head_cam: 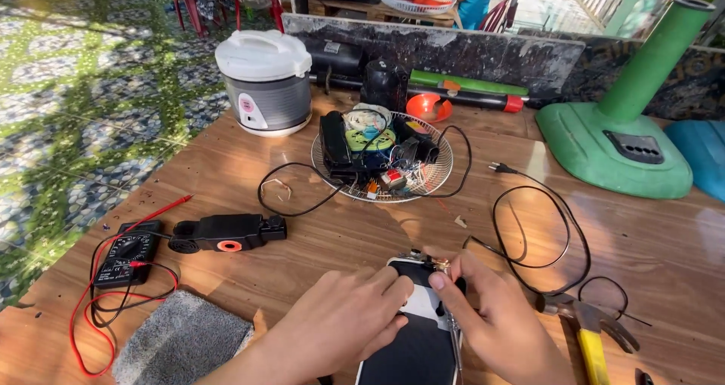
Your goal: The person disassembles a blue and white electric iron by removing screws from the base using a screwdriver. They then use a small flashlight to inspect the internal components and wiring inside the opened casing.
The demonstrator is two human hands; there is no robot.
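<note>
Wiring is being worked at the top of the flat black-and-white appliance casing (419,332).
The casing is steadied by the left hand (343,321), fingers curled together; small copper-coloured wire ends (438,263) are pinched by the right hand (491,317), so a fine, steady grip is judged necessary.

Views: one, worn on the person's head.
Facing: forward and steeply down over a wooden table (302,241).
Near edge: both hands, left hand (343,321) and right hand (495,321), sit close at the bottom, forearms cut by the frame.
Far edge: rice cooker (264,83), stone ledge (453,49), another person partly seen beyond.
Left: patterned floor (83,90).
Shared: nothing, only one view.
</note>
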